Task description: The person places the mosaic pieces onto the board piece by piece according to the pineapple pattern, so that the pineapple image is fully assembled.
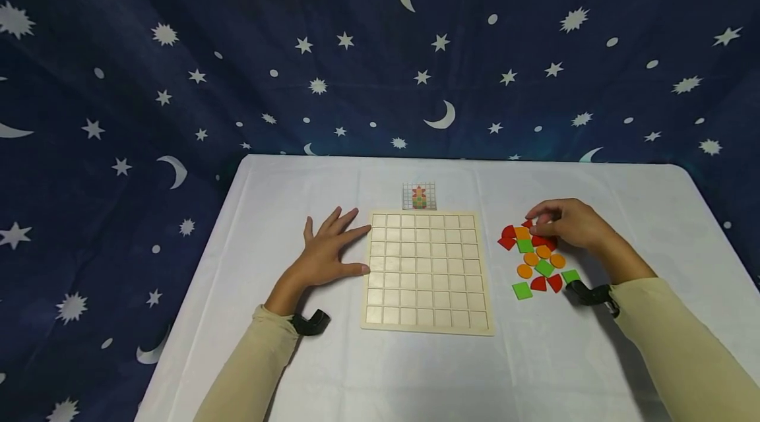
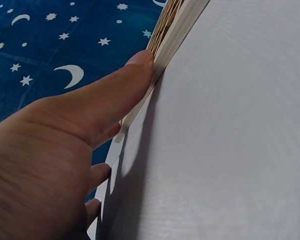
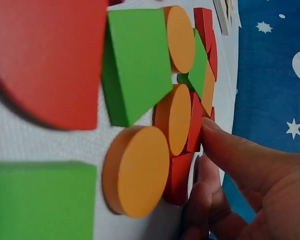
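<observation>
A pale wooden grid board (image 1: 425, 271) lies flat on the white table. At its left edge my left hand (image 1: 329, 254) has its fingers spread, with the thumb (image 2: 135, 75) and index finger against the board's side. To the right of the board is a loose group of flat pieces: red quarter rounds (image 1: 555, 283), orange discs (image 1: 524, 271) and green squares (image 1: 522, 291). My right hand (image 1: 567, 221) is at the far end of this group. Between its thumb and index finger it pinches a small red piece (image 1: 528, 224), mostly hidden in the right wrist view.
Just beyond the board's far edge lies a small card (image 1: 419, 196) printed with a grid and a coloured figure. An orange square (image 1: 522, 233) lies beside the right thumb. A dark blue curtain (image 1: 368, 59) with moons and stars hangs behind the white table (image 1: 309, 369).
</observation>
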`<action>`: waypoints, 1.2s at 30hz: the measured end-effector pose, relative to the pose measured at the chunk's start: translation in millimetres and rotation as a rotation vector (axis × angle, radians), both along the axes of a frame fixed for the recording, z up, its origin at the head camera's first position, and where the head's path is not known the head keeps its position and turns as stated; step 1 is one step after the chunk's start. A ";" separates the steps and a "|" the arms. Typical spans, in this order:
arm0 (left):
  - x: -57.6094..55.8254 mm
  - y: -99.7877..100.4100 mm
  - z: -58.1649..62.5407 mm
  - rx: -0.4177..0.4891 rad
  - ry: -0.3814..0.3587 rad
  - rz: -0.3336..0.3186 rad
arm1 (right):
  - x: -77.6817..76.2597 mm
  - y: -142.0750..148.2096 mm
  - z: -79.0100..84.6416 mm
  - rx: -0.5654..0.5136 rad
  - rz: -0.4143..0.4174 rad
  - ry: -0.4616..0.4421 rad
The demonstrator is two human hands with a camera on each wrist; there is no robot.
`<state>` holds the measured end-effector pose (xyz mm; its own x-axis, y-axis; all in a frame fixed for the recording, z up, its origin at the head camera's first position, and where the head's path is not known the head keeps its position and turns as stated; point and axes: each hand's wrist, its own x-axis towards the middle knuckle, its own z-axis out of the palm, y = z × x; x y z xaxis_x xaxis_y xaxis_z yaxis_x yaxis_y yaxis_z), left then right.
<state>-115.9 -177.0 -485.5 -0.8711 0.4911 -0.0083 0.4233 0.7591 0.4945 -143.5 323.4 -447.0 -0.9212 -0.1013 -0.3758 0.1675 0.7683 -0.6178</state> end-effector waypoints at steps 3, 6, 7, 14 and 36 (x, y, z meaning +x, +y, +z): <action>0.6 -0.5 -0.9 0.000 0.002 -0.001 | 0.2 -1.5 0.3 -0.015 -0.011 -0.005; 0.8 -1.2 -1.7 -0.002 0.004 -0.003 | 0.2 -3.6 -0.1 -0.016 -0.013 -0.005; 0.8 -1.1 -1.8 -0.002 0.002 -0.003 | 0.1 -3.9 -0.1 -0.015 -0.015 -0.005; 0.1 -0.9 -2.1 -0.015 -0.004 -0.003 | 0.5 -5.4 0.7 -0.051 -0.041 -0.007; 1.2 -0.6 -0.8 -0.009 -0.014 -0.004 | 3.7 -78.1 22.9 -0.284 -0.114 0.014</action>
<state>-114.7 -177.6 -486.3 -0.8689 0.4944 -0.0247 0.4196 0.7621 0.4932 -139.9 245.2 -424.1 -0.9377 -0.0961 -0.3340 0.2324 0.5410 -0.8083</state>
